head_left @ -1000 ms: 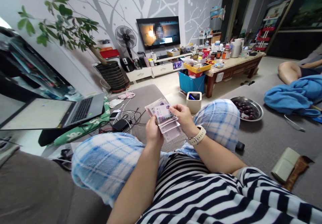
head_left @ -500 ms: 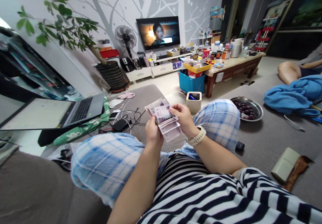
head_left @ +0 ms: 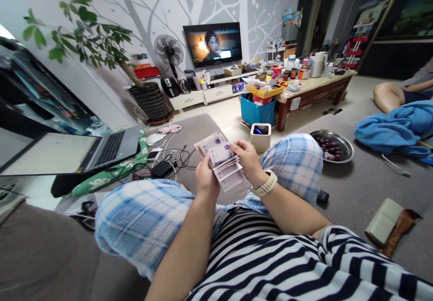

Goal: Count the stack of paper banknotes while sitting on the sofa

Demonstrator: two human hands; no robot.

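A fanned stack of banknotes (head_left: 219,156) sits between both my hands, above my lap in blue plaid trousers. My left hand (head_left: 205,177) is closed round the lower left of the stack, thumb on top. My right hand (head_left: 247,158), with a pale watch on the wrist, pinches the upper right edge of the top notes, fingers curled.
An open laptop (head_left: 101,150) rests on a green cushion at left, with cables and a phone beside it. A metal bowl of dark fruit (head_left: 333,145), a small white bin (head_left: 261,136), a wallet (head_left: 389,222), a blue blanket (head_left: 392,127) and another person's leg lie to the right.
The top note has shifted slightly under my right fingers; both hands stay in the same place on the banknotes.
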